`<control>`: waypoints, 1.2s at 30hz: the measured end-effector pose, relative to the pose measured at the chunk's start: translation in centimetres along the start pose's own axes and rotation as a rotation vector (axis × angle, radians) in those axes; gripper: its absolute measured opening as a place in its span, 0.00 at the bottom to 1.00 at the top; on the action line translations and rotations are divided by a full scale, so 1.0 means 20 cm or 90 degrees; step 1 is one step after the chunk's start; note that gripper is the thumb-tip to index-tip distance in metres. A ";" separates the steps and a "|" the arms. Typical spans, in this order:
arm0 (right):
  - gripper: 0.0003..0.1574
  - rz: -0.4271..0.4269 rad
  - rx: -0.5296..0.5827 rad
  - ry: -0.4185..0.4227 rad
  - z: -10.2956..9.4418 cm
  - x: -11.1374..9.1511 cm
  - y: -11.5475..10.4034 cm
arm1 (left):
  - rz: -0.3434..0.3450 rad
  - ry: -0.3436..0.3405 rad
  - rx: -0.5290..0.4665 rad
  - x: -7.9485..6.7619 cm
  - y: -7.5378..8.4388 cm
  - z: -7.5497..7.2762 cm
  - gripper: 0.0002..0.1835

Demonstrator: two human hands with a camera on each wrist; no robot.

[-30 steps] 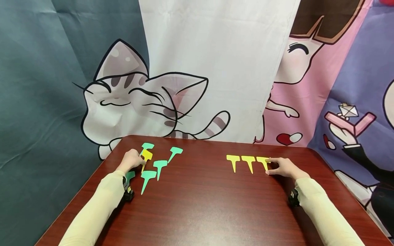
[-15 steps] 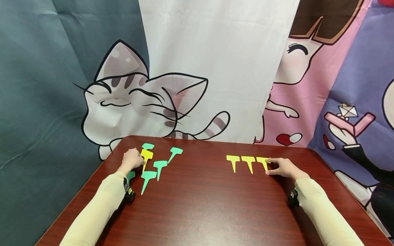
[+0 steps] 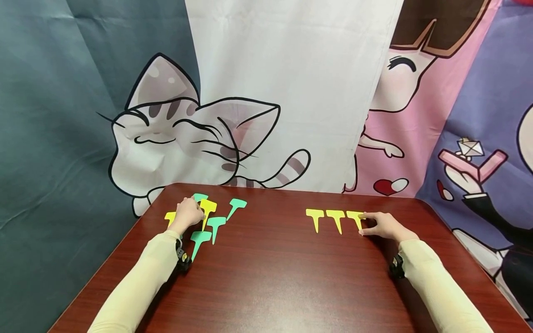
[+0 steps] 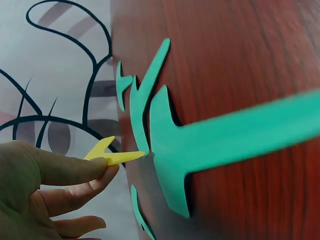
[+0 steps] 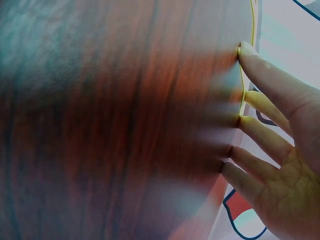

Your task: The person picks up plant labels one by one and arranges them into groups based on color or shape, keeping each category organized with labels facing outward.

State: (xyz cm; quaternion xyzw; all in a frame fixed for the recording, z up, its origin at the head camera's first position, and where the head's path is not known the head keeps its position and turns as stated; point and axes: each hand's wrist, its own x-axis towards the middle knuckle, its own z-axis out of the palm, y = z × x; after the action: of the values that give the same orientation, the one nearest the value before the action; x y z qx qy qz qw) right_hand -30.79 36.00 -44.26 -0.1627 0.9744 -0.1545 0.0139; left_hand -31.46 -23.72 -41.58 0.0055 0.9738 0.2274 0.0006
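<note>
Between thumb and fingertips my left hand pinches a yellow T-shaped plant label, its stem pointing down in the head view. In the left wrist view this label overlaps the near side of a green T-shaped plant label. Several green plant labels lie around that hand. My right hand rests at the far right, its thumb and fingertips spread along the edges of a yellow plant label on the table. In the right wrist view that label shows edge-on.
Two more yellow plant labels lie in a row left of the right hand. Another yellow label is partly hidden behind the left hand. The brown table ends at the back against a printed cloth.
My left hand has moved right and slightly up with its yellow label, uncovering another yellow label at its left. The right hand stays in place.
</note>
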 end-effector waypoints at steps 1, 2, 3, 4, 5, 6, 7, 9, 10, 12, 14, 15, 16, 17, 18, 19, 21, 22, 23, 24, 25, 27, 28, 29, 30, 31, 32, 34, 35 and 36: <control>0.43 -0.003 -0.002 0.002 0.00 0.00 0.00 | 0.001 -0.003 -0.003 0.00 0.01 0.00 0.21; 0.43 -0.005 -0.004 0.005 0.00 0.00 0.00 | 0.001 -0.005 -0.006 0.00 0.02 0.00 0.21; 0.43 -0.006 -0.006 0.009 0.00 0.00 0.00 | 0.003 -0.006 -0.005 0.00 0.03 0.00 0.21; 0.42 -0.010 -0.010 0.013 0.00 0.00 0.00 | 0.004 -0.007 -0.005 0.00 0.04 0.00 0.21; 0.42 -0.012 -0.010 0.015 -0.01 0.00 0.00 | 0.006 -0.008 -0.003 0.00 0.05 0.01 0.21; 0.42 -0.013 -0.010 0.017 -0.01 0.00 0.00 | 0.008 -0.006 -0.001 0.00 0.06 0.01 0.21; 0.42 -0.014 -0.010 0.018 -0.01 0.00 0.00 | 0.010 -0.007 0.000 0.01 0.07 0.01 0.22; 0.41 -0.017 -0.008 0.022 -0.01 0.00 0.00 | 0.014 -0.004 0.002 0.01 0.08 0.02 0.22; 0.41 -0.017 -0.008 0.024 -0.01 0.00 0.00 | 0.016 -0.003 0.003 0.01 0.09 0.03 0.22; 0.41 -0.019 -0.007 0.024 -0.01 0.00 0.00 | 0.021 0.000 0.002 0.01 0.10 0.04 0.22; 0.41 -0.017 -0.008 0.024 0.00 0.00 0.00 | 0.023 0.002 0.001 0.01 0.11 0.05 0.22; 0.41 -0.016 -0.008 0.022 0.00 0.00 0.00 | 0.024 0.003 0.000 0.01 0.12 0.06 0.22; 0.41 -0.014 -0.008 0.020 0.00 0.00 0.00 | 0.028 0.005 0.001 0.02 0.13 0.06 0.22; 0.41 -0.013 -0.007 0.019 0.00 0.00 0.00 | 0.031 0.008 0.002 0.02 0.13 0.07 0.22; 0.42 -0.012 -0.007 0.018 0.00 -0.01 0.00 | 0.034 0.009 0.005 0.02 0.14 0.07 0.22; 0.42 -0.010 -0.006 0.018 0.00 -0.01 0.00 | 0.036 0.010 0.007 0.02 0.15 0.08 0.23; 0.42 -0.011 -0.007 0.018 0.00 -0.01 0.00 | 0.044 0.012 0.016 0.02 0.17 0.09 0.23; 0.42 -0.013 -0.007 0.018 0.00 -0.01 0.00 | 0.046 0.010 0.018 0.02 0.18 0.10 0.23; 0.41 -0.012 -0.008 0.020 0.00 -0.01 0.00 | 0.045 0.009 0.019 0.02 0.19 0.10 0.23; 0.42 -0.014 -0.008 0.020 0.00 -0.01 0.00 | 0.044 0.006 0.018 0.02 0.20 0.11 0.23; 0.41 -0.016 -0.009 0.020 -0.01 -0.01 0.00 | 0.042 0.004 0.017 0.02 0.21 0.11 0.23; 0.41 -0.017 -0.011 0.022 -0.01 -0.01 0.00 | 0.038 -0.002 0.011 0.03 0.22 0.12 0.23; 0.41 -0.017 -0.011 0.022 -0.01 -0.01 0.00 | 0.037 -0.003 0.008 0.04 0.23 0.13 0.23; 0.41 -0.015 -0.009 0.022 0.00 0.00 0.00 | 0.037 -0.002 0.006 0.04 0.24 0.13 0.23; 0.41 -0.017 -0.010 0.021 0.00 0.00 0.00 | 0.035 -0.003 0.005 0.04 0.24 0.14 0.23; 0.41 -0.018 -0.011 0.019 0.00 0.00 0.00 | 0.035 -0.004 0.004 0.05 0.25 0.14 0.23; 0.42 -0.016 -0.010 0.017 0.00 0.00 0.00 | 0.036 -0.004 0.003 0.05 0.26 0.15 0.22; 0.41 -0.013 -0.008 0.015 0.00 0.00 -0.01 | 0.036 -0.005 0.000 0.06 0.28 0.16 0.22; 0.41 -0.014 -0.008 0.014 0.00 0.00 -0.01 | 0.037 -0.004 -0.001 0.06 0.29 0.16 0.22; 0.41 -0.015 -0.008 0.014 -0.01 0.00 -0.01 | 0.036 -0.004 -0.002 0.06 0.30 0.17 0.22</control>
State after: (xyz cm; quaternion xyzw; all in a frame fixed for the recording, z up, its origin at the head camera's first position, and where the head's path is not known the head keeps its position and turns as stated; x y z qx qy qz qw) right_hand -30.72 35.89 -44.10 -0.1726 0.9735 -0.1502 0.0003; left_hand -32.53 -16.92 -41.97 0.0340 0.9728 0.2289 -0.0029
